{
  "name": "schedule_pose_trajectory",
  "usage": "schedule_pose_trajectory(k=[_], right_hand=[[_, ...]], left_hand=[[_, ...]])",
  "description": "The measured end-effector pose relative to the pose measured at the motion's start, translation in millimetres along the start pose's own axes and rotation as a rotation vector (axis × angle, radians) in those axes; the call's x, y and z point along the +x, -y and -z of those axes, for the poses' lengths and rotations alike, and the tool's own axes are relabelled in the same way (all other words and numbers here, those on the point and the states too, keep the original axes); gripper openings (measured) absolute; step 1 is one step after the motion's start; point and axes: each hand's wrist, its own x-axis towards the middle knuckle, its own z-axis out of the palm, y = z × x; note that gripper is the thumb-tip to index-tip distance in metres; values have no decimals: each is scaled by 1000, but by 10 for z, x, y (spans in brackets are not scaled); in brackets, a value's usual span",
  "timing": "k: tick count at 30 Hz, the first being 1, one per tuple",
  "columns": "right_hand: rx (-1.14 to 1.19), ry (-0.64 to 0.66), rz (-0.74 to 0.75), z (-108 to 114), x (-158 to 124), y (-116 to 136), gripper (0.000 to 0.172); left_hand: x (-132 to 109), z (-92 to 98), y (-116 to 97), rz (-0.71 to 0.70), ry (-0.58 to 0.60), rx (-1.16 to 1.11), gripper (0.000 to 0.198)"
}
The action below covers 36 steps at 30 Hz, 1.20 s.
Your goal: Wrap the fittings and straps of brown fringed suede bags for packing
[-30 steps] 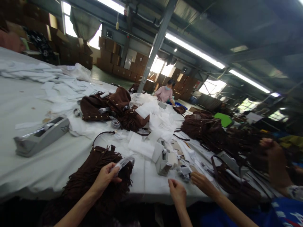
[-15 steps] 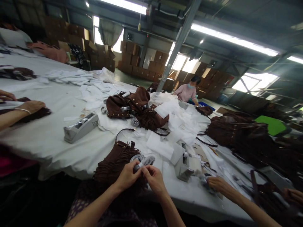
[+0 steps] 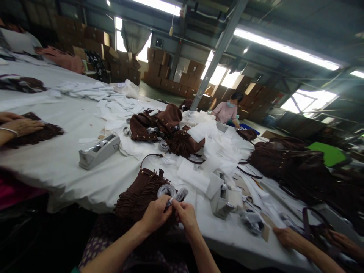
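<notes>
My left hand (image 3: 156, 215) is closed on a coiled strap (image 3: 166, 190) that looks wrapped in greyish clear film. Pinched fingers of my right hand (image 3: 186, 215) meet it at the lower right side of the coil; a loose wrapped end sticks out above them. Under both hands lies a brown fringed bag (image 3: 138, 191) at the table's near edge, its thin handle (image 3: 150, 155) looping up behind. What exactly sits between my right fingertips is too small to make out.
Grey tape dispensers stand left (image 3: 99, 151) and right (image 3: 222, 201) on the white-covered table (image 3: 68, 178). Brown bags (image 3: 167, 121) and white paper (image 3: 216, 144) lie beyond. Co-workers' hands are at the left (image 3: 24, 127) and right (image 3: 292, 239); another person (image 3: 226, 110) works across the table.
My hands stay on the coiled strap, with more of the coil showing. The co-worker's hand on the right has left a wrapped bundle and moved right. The left co-worker's hand has shifted left.
</notes>
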Motion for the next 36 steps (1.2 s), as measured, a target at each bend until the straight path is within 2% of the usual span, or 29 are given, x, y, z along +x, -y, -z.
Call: schedule_pose_trajectory(k=[5,10,14,16,18,23,26,29,31,34,36], right_hand=[[313,25,-151,-33,-43,-106,48],[438,-46,-153,-59,-52,-138,49],[487,4,-156,-60,-64,-105,54],[467,48,-117,-69,-72,-77,51],[419,59,-47,-91,-74,-46,50],[223,-35,95,-155,-17,2,48],[217,-84,181,-152,54,-20,45],[200,-93,245,-107,117,-49,43],[135,-106,248,-58,129,-49,40],[-28,-193,285,43,81,-8,32],[-182,-280,430,120,21,39,34]], left_hand=[[-24,-26,-14,7,4,2,16],[-23,-24,-71,18,-19,-13,16],[-11,81,-202,34,-44,-71,12],[6,153,-276,54,-39,-177,11],[37,206,-325,123,-1,-360,17],[120,203,-314,420,44,-900,39],[141,183,-314,500,60,-1154,41],[160,163,-343,509,93,-1267,41],[187,132,-346,543,73,-1310,39],[237,52,-304,686,2,-1388,36],[256,-11,-264,774,-25,-1409,35]])
